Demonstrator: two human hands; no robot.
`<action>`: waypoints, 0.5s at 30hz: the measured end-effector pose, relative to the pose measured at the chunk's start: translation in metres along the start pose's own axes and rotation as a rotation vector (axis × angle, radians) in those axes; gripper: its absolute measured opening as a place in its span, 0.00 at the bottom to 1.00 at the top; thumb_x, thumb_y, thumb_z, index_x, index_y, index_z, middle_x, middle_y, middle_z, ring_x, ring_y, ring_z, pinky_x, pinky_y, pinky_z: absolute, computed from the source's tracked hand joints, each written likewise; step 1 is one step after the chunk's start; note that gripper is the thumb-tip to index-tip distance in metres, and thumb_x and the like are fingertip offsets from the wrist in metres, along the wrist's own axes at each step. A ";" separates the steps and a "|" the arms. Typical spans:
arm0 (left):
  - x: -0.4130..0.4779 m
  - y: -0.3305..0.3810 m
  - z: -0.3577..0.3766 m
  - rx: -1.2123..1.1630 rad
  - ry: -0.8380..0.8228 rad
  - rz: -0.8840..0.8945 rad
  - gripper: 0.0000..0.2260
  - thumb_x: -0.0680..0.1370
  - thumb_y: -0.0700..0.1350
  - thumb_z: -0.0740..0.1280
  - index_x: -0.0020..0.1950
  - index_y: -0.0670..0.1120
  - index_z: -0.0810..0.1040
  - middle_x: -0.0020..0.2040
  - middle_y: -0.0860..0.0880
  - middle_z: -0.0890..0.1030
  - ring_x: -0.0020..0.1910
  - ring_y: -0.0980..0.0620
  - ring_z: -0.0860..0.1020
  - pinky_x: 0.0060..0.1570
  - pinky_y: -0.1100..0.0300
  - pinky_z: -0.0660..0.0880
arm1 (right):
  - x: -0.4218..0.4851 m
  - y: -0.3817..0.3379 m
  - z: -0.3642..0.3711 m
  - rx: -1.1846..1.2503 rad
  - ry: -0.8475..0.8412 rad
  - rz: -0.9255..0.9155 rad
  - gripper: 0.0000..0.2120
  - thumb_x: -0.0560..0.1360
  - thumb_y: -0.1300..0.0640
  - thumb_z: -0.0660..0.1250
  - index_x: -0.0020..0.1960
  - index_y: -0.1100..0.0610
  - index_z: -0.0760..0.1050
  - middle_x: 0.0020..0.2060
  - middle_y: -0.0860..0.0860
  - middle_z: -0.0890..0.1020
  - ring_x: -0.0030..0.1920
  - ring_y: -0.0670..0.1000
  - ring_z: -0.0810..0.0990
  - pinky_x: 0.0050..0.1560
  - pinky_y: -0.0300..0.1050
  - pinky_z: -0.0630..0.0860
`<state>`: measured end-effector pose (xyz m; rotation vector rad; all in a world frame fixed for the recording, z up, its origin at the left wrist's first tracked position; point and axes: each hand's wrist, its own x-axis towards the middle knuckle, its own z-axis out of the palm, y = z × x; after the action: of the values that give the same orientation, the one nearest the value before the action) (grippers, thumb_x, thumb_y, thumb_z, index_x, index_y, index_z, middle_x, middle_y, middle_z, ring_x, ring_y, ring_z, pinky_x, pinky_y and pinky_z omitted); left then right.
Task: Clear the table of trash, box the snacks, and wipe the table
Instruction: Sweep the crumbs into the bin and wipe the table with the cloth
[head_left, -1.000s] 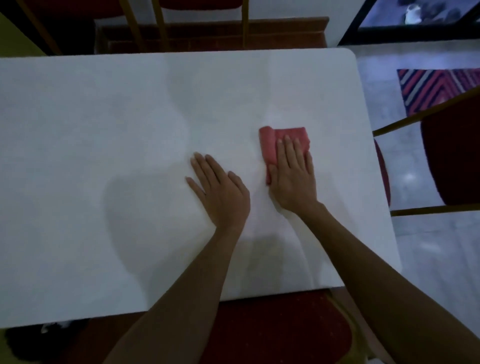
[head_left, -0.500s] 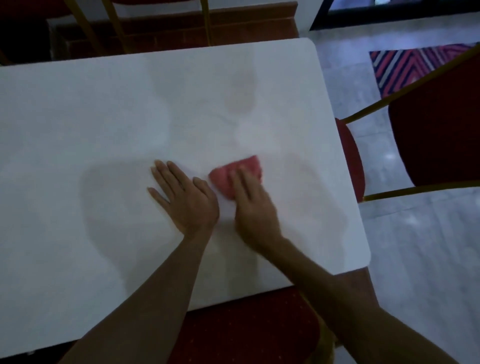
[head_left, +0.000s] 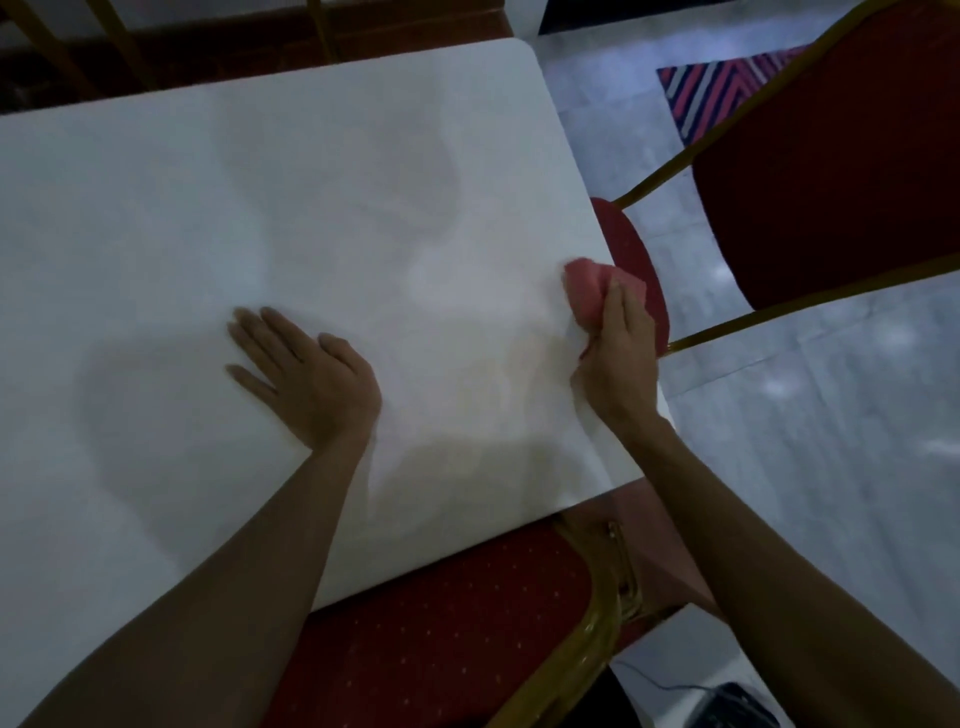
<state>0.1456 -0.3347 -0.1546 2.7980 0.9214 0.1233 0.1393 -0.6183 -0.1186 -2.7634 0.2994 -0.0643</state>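
Pink cloth has swept from mid-tabletop to its right edge, bunched in the right hand — left hand flat, fingers straight — wiping looks nearly done.

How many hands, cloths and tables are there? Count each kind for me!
Hands: 2, the left hand and the right hand
Cloths: 1, the pink cloth
Tables: 1, the white table
Total: 4

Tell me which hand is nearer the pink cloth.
Right. The right hand holds the cloth at the table edge; the left hand lies flat, apart to its left.
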 end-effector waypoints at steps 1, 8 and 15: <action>0.000 0.000 0.000 -0.001 0.002 0.000 0.28 0.81 0.49 0.50 0.79 0.37 0.55 0.81 0.39 0.53 0.80 0.42 0.50 0.76 0.38 0.49 | -0.009 -0.016 0.002 0.013 -0.004 -0.060 0.32 0.78 0.69 0.62 0.79 0.62 0.57 0.72 0.62 0.68 0.66 0.63 0.72 0.59 0.60 0.78; -0.004 0.002 0.000 0.007 0.005 0.018 0.28 0.82 0.48 0.50 0.79 0.37 0.55 0.80 0.38 0.53 0.80 0.41 0.50 0.76 0.39 0.48 | -0.065 -0.062 0.040 0.007 -0.193 -0.558 0.26 0.82 0.46 0.59 0.77 0.56 0.66 0.78 0.59 0.62 0.79 0.60 0.57 0.77 0.63 0.55; -0.002 0.002 0.000 0.025 0.003 0.019 0.28 0.82 0.48 0.51 0.79 0.36 0.55 0.80 0.37 0.53 0.80 0.41 0.49 0.76 0.39 0.48 | 0.075 -0.075 0.058 0.033 -0.093 -0.213 0.26 0.85 0.51 0.51 0.80 0.61 0.58 0.79 0.62 0.57 0.80 0.63 0.51 0.78 0.64 0.53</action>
<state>0.1458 -0.3376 -0.1544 2.8309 0.9038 0.1192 0.2323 -0.5459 -0.1461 -2.7451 -0.0206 0.0058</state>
